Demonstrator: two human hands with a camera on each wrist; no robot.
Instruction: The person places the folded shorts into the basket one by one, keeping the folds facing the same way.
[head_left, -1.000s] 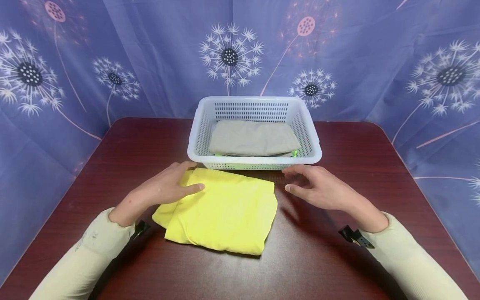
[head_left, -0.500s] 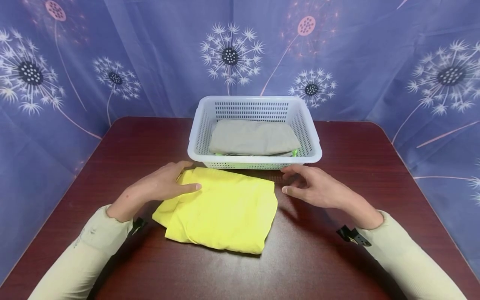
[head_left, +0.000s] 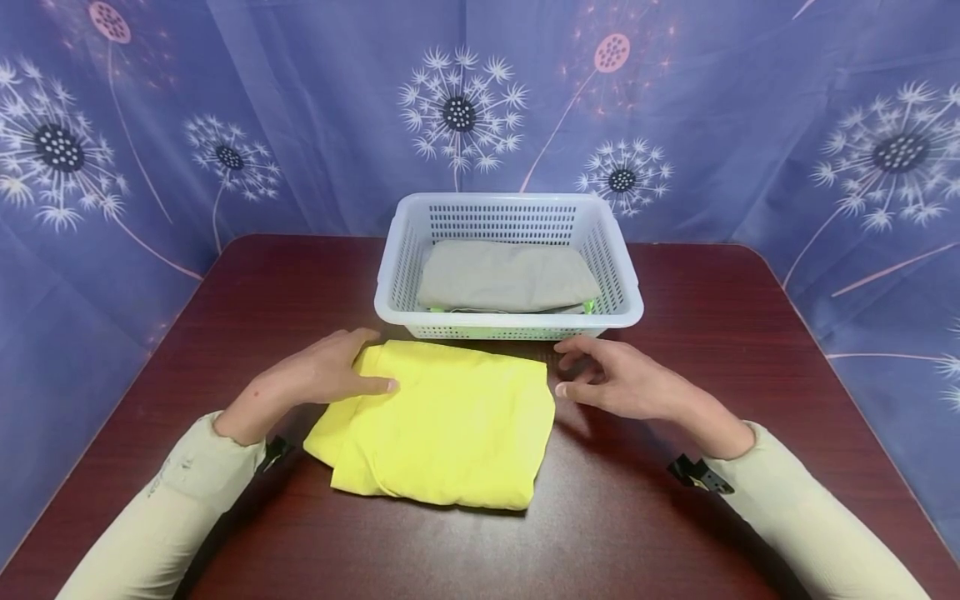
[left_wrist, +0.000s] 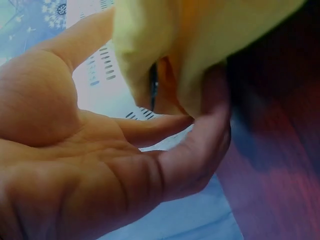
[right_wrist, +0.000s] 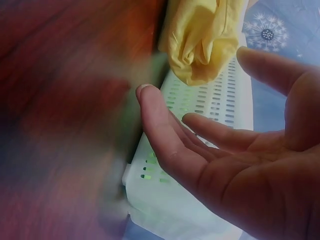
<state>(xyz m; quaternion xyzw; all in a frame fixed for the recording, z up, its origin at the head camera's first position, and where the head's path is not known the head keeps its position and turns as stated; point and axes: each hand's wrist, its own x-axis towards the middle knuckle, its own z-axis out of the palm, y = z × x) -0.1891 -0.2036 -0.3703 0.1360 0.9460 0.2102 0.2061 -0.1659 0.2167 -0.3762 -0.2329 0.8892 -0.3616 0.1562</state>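
Observation:
A folded yellow cloth (head_left: 450,425) lies on the table in front of the basket, its left part layered and sticking out. My left hand (head_left: 322,371) holds its left edge, thumb on top and fingers tucked under the layers, as the left wrist view shows with the cloth (left_wrist: 145,35) between them. Just off the right edge, my right hand (head_left: 626,379) hovers with fingers loosely bent and thumb apart. In the right wrist view a gap lies between those fingers and the rolled end of the cloth (right_wrist: 200,55).
A white perforated basket (head_left: 510,320) stands at the back of the dark red wooden table (head_left: 712,333). Inside it lies a folded grey cloth (head_left: 506,275), with bits of bright green beneath. A blue dandelion-print curtain (head_left: 330,100) hangs behind and at both sides.
My right hand has moved slightly left, nearer the cloth's right edge. The left hand has shifted a little left, its thumb still on the cloth. The basket has stayed put.

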